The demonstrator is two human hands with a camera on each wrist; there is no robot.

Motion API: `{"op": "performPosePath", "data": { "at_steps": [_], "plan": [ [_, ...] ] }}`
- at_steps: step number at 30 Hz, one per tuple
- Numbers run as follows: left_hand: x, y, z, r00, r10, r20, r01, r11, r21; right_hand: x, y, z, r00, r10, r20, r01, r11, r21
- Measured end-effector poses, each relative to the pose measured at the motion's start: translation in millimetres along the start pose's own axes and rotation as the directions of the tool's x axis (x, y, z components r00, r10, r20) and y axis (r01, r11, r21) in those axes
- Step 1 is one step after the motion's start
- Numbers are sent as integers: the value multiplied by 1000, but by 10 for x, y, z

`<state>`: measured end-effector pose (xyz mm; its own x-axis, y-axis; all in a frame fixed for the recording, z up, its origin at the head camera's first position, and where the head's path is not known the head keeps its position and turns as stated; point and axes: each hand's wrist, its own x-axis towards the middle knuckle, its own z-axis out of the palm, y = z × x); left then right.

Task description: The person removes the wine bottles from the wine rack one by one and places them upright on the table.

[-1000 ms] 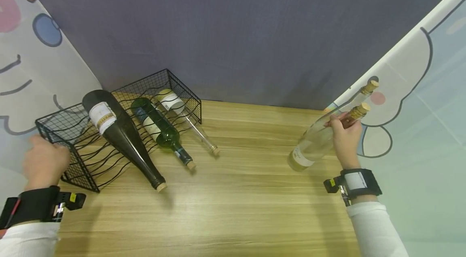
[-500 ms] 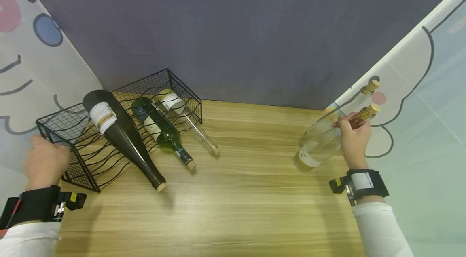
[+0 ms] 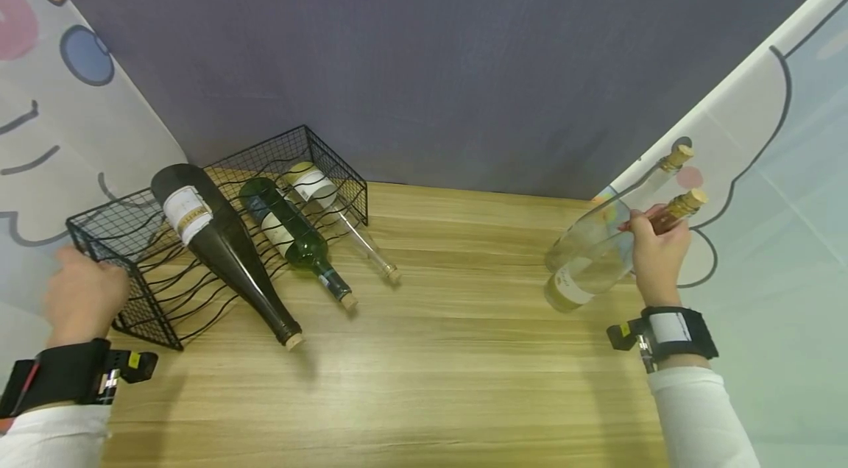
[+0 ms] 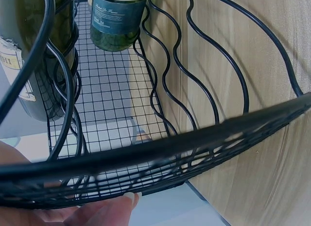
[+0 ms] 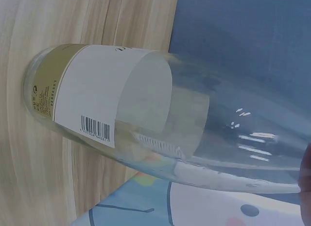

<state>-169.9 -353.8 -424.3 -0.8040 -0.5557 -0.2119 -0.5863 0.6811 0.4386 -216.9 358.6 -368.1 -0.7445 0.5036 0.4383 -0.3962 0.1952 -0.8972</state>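
Note:
At the left end of a black wire wine rack (image 3: 149,313), my left hand (image 3: 86,295) grips the mesh side. The left wrist view shows fingertips (image 4: 109,209) under its thick rim. Three corked bottles lie in the rack: a large dark wine bottle (image 3: 228,251), a green wine bottle (image 3: 306,247) and a slim clear bottle (image 3: 318,190). Over on the right, my right hand (image 3: 659,262) holds a clear wine bottle (image 3: 599,262) by its neck, base low over the table and cork leaning right. Its white and gold label (image 5: 85,85) fills the right wrist view.
Just behind the held bottle stands a second clear corked bottle (image 3: 575,236), partly overlapped by it. A grey-blue panel (image 3: 464,71) closes off the back of the wooden table (image 3: 424,365). Cartoon-printed walls rise at left and right.
My right hand has shifted to the right with the clear bottle, whose base moved right as well. The left hand, the rack and its bottles stayed in place.

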Motion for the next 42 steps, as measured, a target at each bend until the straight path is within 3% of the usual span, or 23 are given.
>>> {"op": "performPosePath", "data": {
  "at_steps": [10, 23, 35, 42],
  "plan": [
    [-26, 19, -4, 1000, -5, 0, 5, 1000, -13, -66, -195, 25, 1000, -6, 7, 6, 1000, -23],
    [-17, 6, -8, 1000, 6, 6, -6, 1000, -10, -13, -184, -67, 999, -19, -48, 14, 995, -98],
    [-8, -11, 21, 1000, -10, 2, 10, 1000, -19, 69, -25, -120, 994, -24, -111, 25, 1000, 8],
    [1, -3, 11, 1000, 3, -4, -3, 1000, -12, 86, 34, -156, 990, 24, -139, -20, 999, 32]
  ]
}}
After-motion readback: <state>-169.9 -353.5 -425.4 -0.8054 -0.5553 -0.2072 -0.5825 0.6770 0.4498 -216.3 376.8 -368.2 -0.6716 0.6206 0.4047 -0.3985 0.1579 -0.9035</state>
